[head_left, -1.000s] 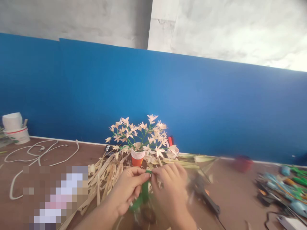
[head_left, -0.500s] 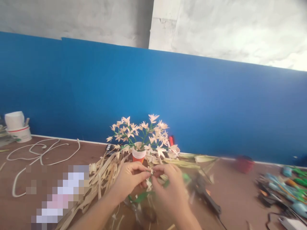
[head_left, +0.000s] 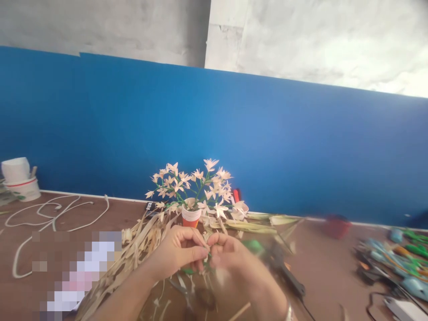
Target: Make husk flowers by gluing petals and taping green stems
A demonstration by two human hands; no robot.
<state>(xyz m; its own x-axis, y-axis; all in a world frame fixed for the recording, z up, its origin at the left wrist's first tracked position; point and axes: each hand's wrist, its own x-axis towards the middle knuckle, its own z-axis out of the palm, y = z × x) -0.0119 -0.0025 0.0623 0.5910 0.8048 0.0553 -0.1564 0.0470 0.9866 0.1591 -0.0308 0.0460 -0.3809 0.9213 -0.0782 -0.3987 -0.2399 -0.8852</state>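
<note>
My left hand (head_left: pixel 179 254) and my right hand (head_left: pixel 230 258) meet low in the middle, fingertips pinched together on a thin green stem piece (head_left: pixel 207 261) with a pale petal bit; the right hand is blurred. Just beyond them stands an orange and white paper cup (head_left: pixel 190 217) holding a bunch of cream paper flowers (head_left: pixel 192 185) on green stems. Pale dried leaf strips (head_left: pixel 143 243) lie heaped to the left of my hands.
A brown table (head_left: pixel 317 267) meets a blue wall. White cord (head_left: pixel 56 214) and stacked white tubs (head_left: pixel 20 178) sit far left. A black glue gun (head_left: pixel 287 276), a red cup (head_left: pixel 337 225) and green and blue tools (head_left: pixel 401 263) lie at right. A pixelated patch covers the lower left.
My hands have come closer together and slightly lower. The broad green tape strip seen between them a second ago is no longer stretched out; only a small green bit shows.
</note>
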